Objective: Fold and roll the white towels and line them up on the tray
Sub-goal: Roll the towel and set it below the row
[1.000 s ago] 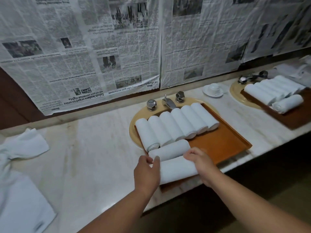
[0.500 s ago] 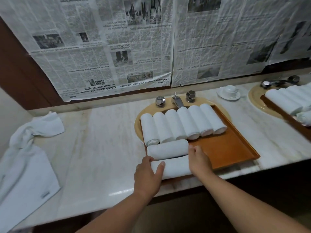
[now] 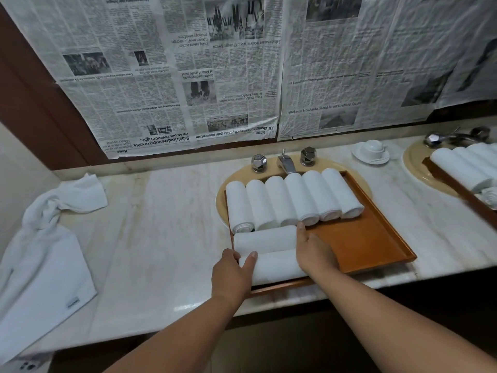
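Observation:
A brown wooden tray [image 3: 368,238] lies over a sink on the marble counter. Several rolled white towels [image 3: 293,200] stand side by side along its back. Two more rolls lie crosswise at the front left, the farther one [image 3: 265,239] touching the nearest one [image 3: 277,266]. My left hand [image 3: 234,275] cups the left end of the nearest roll, thumb over its top. My right hand [image 3: 313,249] lies flat with straight fingers against the right ends of both crosswise rolls.
Loose white towels [image 3: 43,249] are heaped on the counter's left. A faucet [image 3: 286,164] stands behind the tray, a cup on a saucer [image 3: 372,150] to the right, and a second tray of rolls [image 3: 465,168] at the far right. The counter's front edge is close.
The nearest roll has gone from half-flat to a tight roll against the other crosswise roll. My right hand moved off its top to the rolls' right ends.

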